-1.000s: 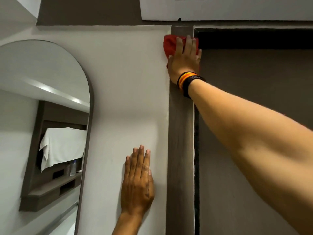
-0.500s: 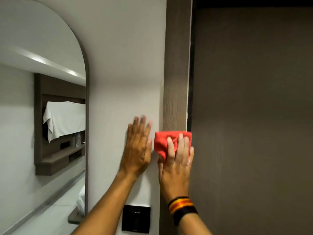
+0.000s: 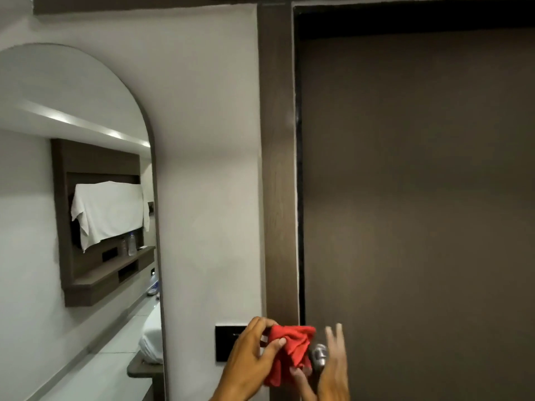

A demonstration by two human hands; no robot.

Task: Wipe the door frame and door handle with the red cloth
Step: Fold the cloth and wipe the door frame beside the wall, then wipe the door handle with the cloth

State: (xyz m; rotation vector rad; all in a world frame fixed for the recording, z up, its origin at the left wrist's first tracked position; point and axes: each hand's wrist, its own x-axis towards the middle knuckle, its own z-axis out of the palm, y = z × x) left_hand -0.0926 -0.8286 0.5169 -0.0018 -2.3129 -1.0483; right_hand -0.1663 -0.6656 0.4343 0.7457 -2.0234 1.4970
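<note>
My left hand (image 3: 249, 360) pinches the bunched red cloth (image 3: 289, 351) just left of the door handle (image 3: 318, 355), my right hand (image 3: 333, 369) open and blurry beside it, so right's nearer.

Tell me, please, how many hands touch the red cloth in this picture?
1 for certain. The left hand pinches the red cloth at its left side. The right hand is blurred beside the door handle; its lower fingers may touch the cloth from below, but I cannot tell.

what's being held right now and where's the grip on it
The red cloth, bunched. The left hand pinches its upper left edge between thumb and fingers; the blurred right hand looks open beside it.
</note>
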